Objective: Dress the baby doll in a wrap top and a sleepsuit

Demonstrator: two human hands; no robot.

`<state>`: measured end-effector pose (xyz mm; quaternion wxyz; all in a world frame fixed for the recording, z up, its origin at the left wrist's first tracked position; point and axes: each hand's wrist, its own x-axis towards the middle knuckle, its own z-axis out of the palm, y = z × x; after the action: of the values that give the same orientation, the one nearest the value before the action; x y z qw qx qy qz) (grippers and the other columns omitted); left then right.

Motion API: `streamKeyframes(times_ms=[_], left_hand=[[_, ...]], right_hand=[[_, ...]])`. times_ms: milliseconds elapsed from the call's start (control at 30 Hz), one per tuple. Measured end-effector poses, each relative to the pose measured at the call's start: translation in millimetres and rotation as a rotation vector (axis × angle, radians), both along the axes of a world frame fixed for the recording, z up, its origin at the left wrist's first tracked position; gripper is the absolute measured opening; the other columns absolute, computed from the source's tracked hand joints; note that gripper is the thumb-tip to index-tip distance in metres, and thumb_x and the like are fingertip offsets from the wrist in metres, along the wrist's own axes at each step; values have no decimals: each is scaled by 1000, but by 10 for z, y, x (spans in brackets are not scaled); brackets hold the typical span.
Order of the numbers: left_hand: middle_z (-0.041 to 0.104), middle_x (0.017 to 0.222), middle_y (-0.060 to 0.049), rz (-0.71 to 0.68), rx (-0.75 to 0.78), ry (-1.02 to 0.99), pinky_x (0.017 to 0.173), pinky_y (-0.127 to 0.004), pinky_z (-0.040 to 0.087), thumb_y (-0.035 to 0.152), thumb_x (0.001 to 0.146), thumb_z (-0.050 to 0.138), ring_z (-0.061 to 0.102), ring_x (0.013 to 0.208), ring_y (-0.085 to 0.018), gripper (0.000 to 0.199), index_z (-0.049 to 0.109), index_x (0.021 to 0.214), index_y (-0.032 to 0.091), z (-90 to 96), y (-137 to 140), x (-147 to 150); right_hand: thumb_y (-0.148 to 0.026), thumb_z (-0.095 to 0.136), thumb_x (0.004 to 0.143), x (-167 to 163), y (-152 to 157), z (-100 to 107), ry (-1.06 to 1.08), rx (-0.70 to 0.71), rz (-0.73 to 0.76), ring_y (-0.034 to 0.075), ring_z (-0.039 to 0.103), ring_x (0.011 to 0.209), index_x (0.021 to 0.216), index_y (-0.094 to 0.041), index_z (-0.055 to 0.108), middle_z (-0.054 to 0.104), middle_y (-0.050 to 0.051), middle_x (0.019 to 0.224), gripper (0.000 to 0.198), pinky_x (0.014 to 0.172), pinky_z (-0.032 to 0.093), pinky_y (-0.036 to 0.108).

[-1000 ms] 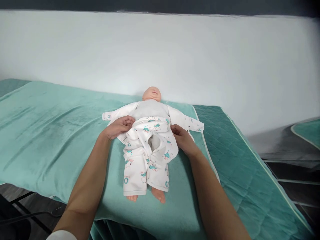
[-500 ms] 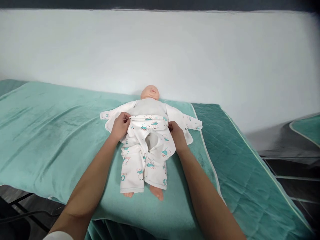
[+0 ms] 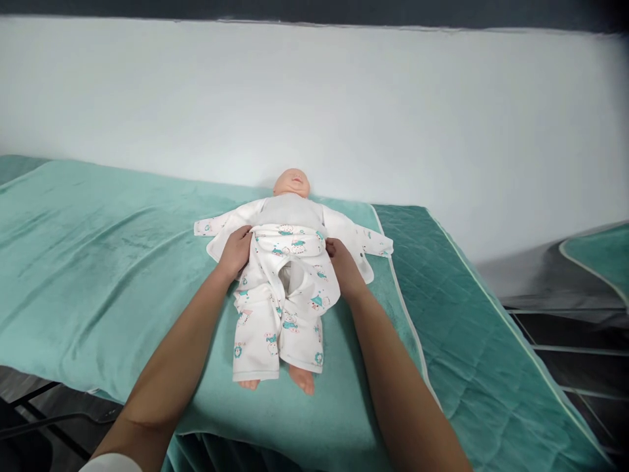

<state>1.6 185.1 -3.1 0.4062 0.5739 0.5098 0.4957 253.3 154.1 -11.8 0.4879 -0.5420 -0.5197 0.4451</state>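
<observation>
A baby doll (image 3: 291,182) lies on its back, its head toward the wall and its bare feet toward me. It wears white printed baby pants (image 3: 302,328), split at the crotch, and a white jacket (image 3: 339,226) spread out at both sides over a pale chest. At the waistband's left side, my left hand (image 3: 236,252) is closed on the pants, its fingertips partly hidden by the cloth. My right hand (image 3: 345,267) grips the opposite side of the waistband with curled fingers. The pants reach up to the doll's belly.
A light green blanket (image 3: 122,262) covers the bed under the doll, with a darker quilted cover (image 3: 466,314) to the right. Behind the doll's head rises a white wall (image 3: 314,98). Metal bars (image 3: 574,351) show at the far right, and a black cable (image 3: 49,425) at lower left.
The whole view has shifted slightly, so the doll appears a little further left. My left fingers are tucked further behind the waistband edge; both hands stay at the waist.
</observation>
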Motion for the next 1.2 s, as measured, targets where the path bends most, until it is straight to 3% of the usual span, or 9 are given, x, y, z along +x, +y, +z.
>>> streamKeyframes(times_ms=[100,300,567,733,967,1067,1200], left_hand=[[72,90,-4,-36,-62,-151,72,-27,46,28,83,56,63,84,-19,20,71,90,17,3,-21,12],[72,87,-2,-136,-136,-400,74,-30,52,26,73,72,66,79,-18,25,67,97,18,12,-17,51],[72,95,-3,-226,-93,-477,77,-29,52,14,67,74,68,88,-18,36,61,101,18,22,-24,32],[70,96,-2,-234,-72,-396,71,-27,48,16,69,72,65,83,-17,41,59,107,20,6,-37,10],[66,88,0,-44,-192,-132,65,-27,44,19,73,69,57,67,-14,36,57,107,23,-43,-43,-79],[68,94,-4,-28,-201,-108,69,-29,46,20,73,68,61,76,-17,31,60,104,21,-9,-71,-65],[72,100,-8,-165,-205,-130,83,-35,49,22,74,65,64,94,-24,26,68,100,16,61,-107,-19]], right_hand=[[-38,77,66,1,-32,56,44,-33,38,26,66,93,99,-27,52,70,7,105,43,87,52,44],[-43,77,68,-1,-39,80,45,22,80,27,66,96,101,-28,51,71,4,105,44,90,51,45],[-41,77,67,-46,18,26,149,89,9,24,65,88,89,-27,52,71,1,92,36,78,53,38],[-38,75,71,-32,23,-19,272,98,61,23,68,86,94,-27,55,73,0,92,32,76,54,37],[-33,72,74,-9,3,-57,283,96,95,23,70,89,98,-29,60,75,-1,98,28,78,55,38],[-36,74,72,-17,-2,-43,309,67,70,23,70,84,95,-29,58,76,-1,94,29,74,54,36],[-41,73,73,-29,-14,-18,293,35,25,22,70,80,93,-28,58,76,-1,92,28,67,52,34]])
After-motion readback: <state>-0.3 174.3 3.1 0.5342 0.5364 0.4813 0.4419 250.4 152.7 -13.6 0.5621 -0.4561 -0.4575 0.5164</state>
